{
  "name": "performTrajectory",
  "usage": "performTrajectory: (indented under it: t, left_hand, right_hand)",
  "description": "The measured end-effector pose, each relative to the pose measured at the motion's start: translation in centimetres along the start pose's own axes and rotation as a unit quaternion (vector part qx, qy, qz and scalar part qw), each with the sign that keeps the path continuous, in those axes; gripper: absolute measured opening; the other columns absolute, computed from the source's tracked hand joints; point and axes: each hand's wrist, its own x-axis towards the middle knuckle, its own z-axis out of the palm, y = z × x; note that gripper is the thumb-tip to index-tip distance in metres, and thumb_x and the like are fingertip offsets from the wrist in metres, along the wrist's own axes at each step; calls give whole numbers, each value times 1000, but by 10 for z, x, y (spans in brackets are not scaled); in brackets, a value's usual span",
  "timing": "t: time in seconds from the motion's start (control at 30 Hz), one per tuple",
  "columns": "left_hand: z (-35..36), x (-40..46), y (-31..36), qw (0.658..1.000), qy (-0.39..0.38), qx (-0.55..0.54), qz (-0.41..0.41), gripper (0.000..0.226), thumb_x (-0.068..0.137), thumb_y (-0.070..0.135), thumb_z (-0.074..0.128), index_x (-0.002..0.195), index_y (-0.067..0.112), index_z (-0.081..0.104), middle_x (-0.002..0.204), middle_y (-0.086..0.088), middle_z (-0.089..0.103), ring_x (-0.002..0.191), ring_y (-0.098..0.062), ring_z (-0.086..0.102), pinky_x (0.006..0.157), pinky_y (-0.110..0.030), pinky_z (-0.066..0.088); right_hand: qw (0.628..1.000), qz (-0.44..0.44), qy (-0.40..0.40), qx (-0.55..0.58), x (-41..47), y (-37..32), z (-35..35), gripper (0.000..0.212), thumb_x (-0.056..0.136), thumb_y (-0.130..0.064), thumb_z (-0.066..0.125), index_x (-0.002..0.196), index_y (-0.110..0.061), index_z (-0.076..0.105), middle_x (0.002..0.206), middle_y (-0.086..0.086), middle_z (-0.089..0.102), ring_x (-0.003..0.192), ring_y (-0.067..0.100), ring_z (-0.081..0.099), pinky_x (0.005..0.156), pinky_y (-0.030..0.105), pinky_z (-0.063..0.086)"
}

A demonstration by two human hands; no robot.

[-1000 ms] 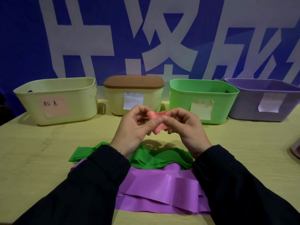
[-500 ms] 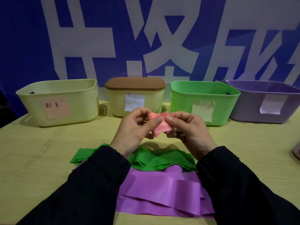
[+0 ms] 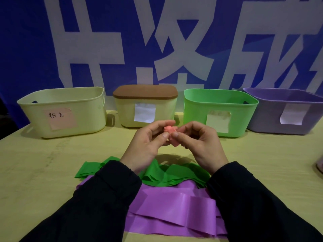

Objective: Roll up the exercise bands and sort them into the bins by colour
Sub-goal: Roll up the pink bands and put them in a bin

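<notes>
The pink band, wound into a small tight roll, is held in the air between both hands, above the table and in front of the lidded cream bin. The left hand pinches it between thumb and curled fingers on its left side; the right hand pinches it likewise on its right side. Both grips are narrow and close together, fingertips nearly meeting over the roll. The roll's long axis appears to run roughly up and down between the hands, one coiled end facing up; this is partly hidden by the fingers.

Taking the cream bin with the pink label as landmark: the roll sits well to its right and nearer the person. The lidded cream bin stands just right of it, then the green bin, then the purple bin farthest right. The left hand lies nearer the landmark and is judged better placed to carry the roll leftward and drop it in.

The green band and the purple band lie unrolled on the table, below the hands and right of the landmark, the green partly overlapping the purple.
</notes>
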Motion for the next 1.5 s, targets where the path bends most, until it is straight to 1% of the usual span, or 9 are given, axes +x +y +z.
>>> performTrajectory:
  t: [0.2,0.47,0.6,0.7,0.83,1.0,1.2,1.3,1.5]
  left_hand:
    - [1,-2,5,999,23,-34,17,12,94,6,66,106,5,66,96,-9,74,90,-32,71,93,-46,57]
    - [4,-3,12,995,78,-58,-2,4,97,3,60,100,4,63,78,-12,70,78,-26,72,82,-39,62]
    - [1,0,9,991,122,-45,-18,7,97,4,61,100,9,64,90,-9,67,89,-25,71,82,-42,62]
    - [-2,1,15,992,119,-28,-7,10,96,7,63,102,16,66,99,-8,67,100,-32,69,87,-49,60]
    - [-6,1,25,992,108,-61,0,12,97,0,61,98,11,65,93,-9,67,95,-25,69,86,-39,61]
    - [-27,3,43,992,123,-32,13,9,94,1,66,94,9,68,102,-25,71,99,-35,71,86,-39,61]
    - [-82,-14,59,977,146,155,-32,11,93,18,70,104,18,68,96,2,68,73,-13,68,57,-23,51]
    - [-107,-23,64,976,172,131,-31,11,93,9,70,104,8,70,92,-4,73,74,-16,70,69,-26,59]
    - [-162,-16,73,955,253,155,-15,7,92,13,71,97,15,75,90,-2,78,82,-17,75,80,-31,61]
  right_hand:
    - [1000,-1,-5,-3,-1,-4,1,20,83,-9,77,85,6,65,70,12,71,61,8,64,58,16,48]
    - [986,-60,-1,-153,3,2,0,20,85,-38,70,94,-21,75,84,-2,71,79,15,67,71,31,54]
    - [997,5,-68,-37,2,1,6,34,77,-42,76,100,-17,75,88,6,77,77,18,70,68,28,57]
    - [999,20,-46,20,6,-1,7,42,60,-33,87,95,-13,75,86,19,75,71,20,70,66,23,58]
    - [996,49,-55,39,15,-15,4,66,43,-56,94,93,-15,80,87,17,76,75,18,71,69,21,59]
    - [996,62,-61,36,30,-33,18,26,68,-26,82,91,-14,81,88,17,77,81,22,68,74,26,59]
    - [995,34,-86,-48,50,-42,67,38,59,-44,83,88,-20,81,86,1,79,80,9,69,81,27,54]
    - [991,27,-115,-66,64,-42,95,24,69,-35,85,89,-24,80,85,-7,78,84,5,72,78,21,55]
    - [976,-22,-152,-155,104,-54,150,24,83,-37,79,103,-24,80,93,-11,78,89,0,68,81,23,56]
